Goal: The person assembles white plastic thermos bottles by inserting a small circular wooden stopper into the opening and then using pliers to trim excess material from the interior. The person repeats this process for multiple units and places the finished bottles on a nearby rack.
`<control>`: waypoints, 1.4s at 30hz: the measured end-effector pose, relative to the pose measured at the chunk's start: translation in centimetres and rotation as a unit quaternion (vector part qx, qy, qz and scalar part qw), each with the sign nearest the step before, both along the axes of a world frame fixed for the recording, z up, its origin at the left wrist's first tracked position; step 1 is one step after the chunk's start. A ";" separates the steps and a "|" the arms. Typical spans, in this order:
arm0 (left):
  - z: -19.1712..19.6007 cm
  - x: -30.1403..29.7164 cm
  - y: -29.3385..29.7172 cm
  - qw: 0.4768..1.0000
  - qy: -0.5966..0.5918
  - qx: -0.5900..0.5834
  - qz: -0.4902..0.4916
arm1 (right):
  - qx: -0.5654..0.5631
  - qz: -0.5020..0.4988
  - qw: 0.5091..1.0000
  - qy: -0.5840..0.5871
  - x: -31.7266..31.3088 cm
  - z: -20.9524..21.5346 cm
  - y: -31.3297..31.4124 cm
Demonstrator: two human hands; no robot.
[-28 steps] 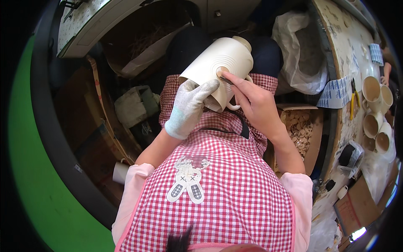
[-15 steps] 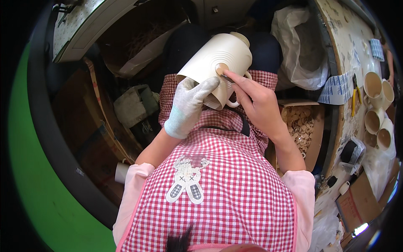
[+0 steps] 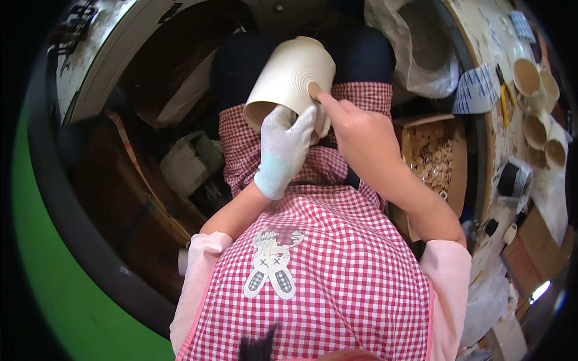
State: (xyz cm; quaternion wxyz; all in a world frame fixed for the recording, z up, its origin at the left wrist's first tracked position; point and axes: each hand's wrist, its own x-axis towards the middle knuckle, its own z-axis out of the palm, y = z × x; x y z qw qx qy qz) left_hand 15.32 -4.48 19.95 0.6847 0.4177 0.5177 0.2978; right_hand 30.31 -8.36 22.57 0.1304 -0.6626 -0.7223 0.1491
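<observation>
A cream plastic jug shell (image 3: 292, 75) lies tilted across my knees, its wide open end toward the lower left and its narrow neck at the far end. Ripple-like rings mark its side around a round tan spot (image 3: 314, 90); whether that is a hole or a disc I cannot tell. My left hand (image 3: 286, 138), in a pale glove, grips the shell by its open rim. Bare, my right hand (image 3: 358, 123) has its fingers closed at the tan spot. What they hold is hidden. The handle is mostly covered by my hands.
On my right, a cardboard box (image 3: 459, 174) holds many small tan pieces. A worktable (image 3: 487, 36) beyond it carries several cream cylinders (image 3: 527, 77) and yellow-handled pliers (image 3: 506, 96). A white plastic bag (image 3: 442, 84) hangs beside my right knee.
Both hands and the shell have shifted slightly left in view, and the shell has turned a little. My right hand has rolled over; a thin dark edge at its fingers no longer shows.
</observation>
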 end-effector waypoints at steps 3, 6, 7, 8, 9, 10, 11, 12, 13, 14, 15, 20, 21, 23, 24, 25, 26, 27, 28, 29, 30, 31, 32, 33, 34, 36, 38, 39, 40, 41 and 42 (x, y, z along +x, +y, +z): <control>-0.9 0.4 0.0 0.999 -0.007 -0.006 0.037 | -0.021 0.010 0.998 -0.053 -1.5 -0.3 0.7; -1.0 -0.8 0.2 0.998 -0.043 -0.029 0.042 | -0.009 0.023 0.997 0.070 -0.4 -0.5 1.6; -0.9 -1.5 0.3 0.997 -0.055 -0.030 0.048 | -0.040 0.017 0.977 0.210 1.2 -0.3 2.2; -0.6 -2.2 0.5 0.996 -0.068 -0.029 0.054 | -0.061 0.015 0.935 0.348 2.9 -0.2 2.6; -0.4 -2.9 0.6 0.989 -0.132 -0.027 0.057 | -0.017 -0.067 0.916 0.395 4.3 -0.2 2.3; -0.1 -3.7 0.8 0.980 -0.185 -0.026 0.066 | 0.044 -0.113 0.884 0.451 6.1 -0.1 2.2; 0.2 -4.5 1.1 0.977 -0.198 -0.043 0.072 | 0.071 -0.202 0.864 0.456 7.8 -0.4 2.8; 0.6 -5.2 1.2 0.973 -0.213 -0.059 0.066 | 0.084 -0.264 0.837 0.471 9.0 -0.7 3.5; 0.9 -5.6 1.2 0.975 -0.215 -0.040 0.049 | 0.051 -0.256 0.821 0.508 10.0 -0.9 4.1; 1.2 -6.0 1.2 0.977 -0.208 -0.024 0.035 | 0.031 -0.280 0.798 0.532 10.3 -1.4 4.4; 1.5 -6.2 1.2 0.981 -0.193 -0.010 0.022 | 0.003 -0.225 0.798 0.559 10.6 -1.7 4.7; 1.8 -6.5 1.5 0.986 -0.156 0.015 0.057 | 0.008 -0.121 0.785 0.607 8.5 -1.4 4.5; 1.6 -6.4 1.8 0.989 -0.134 0.018 0.065 | 0.026 -0.116 0.804 0.582 8.0 -0.9 4.5; 1.1 -6.0 2.2 0.991 -0.102 0.051 0.074 | 0.071 -0.105 0.830 0.543 7.5 0.3 4.5; 0.9 -5.7 2.3 0.992 -0.079 0.046 0.085 | 0.092 -0.072 0.839 0.531 7.4 0.9 4.6; 0.7 -5.2 2.5 0.992 -0.069 0.048 0.090 | 0.085 -0.064 0.842 0.529 7.4 1.4 4.8; 0.6 -4.8 2.7 0.989 -0.087 0.079 0.092 | 0.084 -0.058 0.845 0.525 7.6 1.8 5.1; 0.6 -4.3 3.1 0.987 -0.088 0.097 0.095 | 0.098 -0.057 0.845 0.522 8.0 2.1 5.2; 0.7 -4.0 3.4 0.991 -0.048 0.088 0.088 | 0.088 -0.073 0.833 0.541 8.6 2.3 5.4; 1.0 -3.8 3.8 0.989 -0.057 0.118 0.067 | 0.086 -0.084 0.816 0.565 9.3 2.2 5.7; 1.3 -3.9 4.4 0.990 0.005 0.135 0.040 | 0.087 -0.087 0.804 0.582 10.1 2.1 5.9; 1.6 -3.8 4.9 0.992 -0.092 0.039 0.075 | 0.098 -0.085 0.783 0.608 11.4 2.2 5.8; 2.0 -3.9 5.8 0.984 -0.088 0.104 0.111 | 0.093 -0.075 0.769 0.627 12.4 2.1 5.7; 2.0 -3.5 6.0 0.975 -0.055 0.156 0.151 | 0.098 -0.080 0.732 0.669 13.6 2.2 5.6; 2.1 -3.4 6.6 0.960 -0.021 0.243 0.139 | 0.096 -0.086 0.696 0.706 14.5 2.2 5.5; 1.0 -1.8 7.2 0.981 -0.083 0.177 0.005 | 0.064 -0.030 0.681 0.729 15.5 2.0 5.1; -0.4 -1.0 7.2 0.986 -0.087 0.125 -0.075 | -0.001 0.011 0.701 0.713 16.3 1.6 5.1; -1.0 -1.2 7.1 0.985 -0.077 0.128 -0.086 | -0.003 -0.046 0.721 0.691 17.3 1.4 4.8; -1.4 -1.9 6.9 0.984 -0.062 0.149 -0.075 | -0.004 -0.089 0.771 0.631 19.5 1.6 4.1; -1.5 -3.2 6.8 0.982 -0.045 0.174 -0.058 | 0.019 -0.174 0.827 0.534 22.1 1.5 3.5; -1.2 -5.3 6.9 0.977 -0.020 0.210 -0.024 | 0.070 -0.218 0.864 0.448 25.4 1.2 2.3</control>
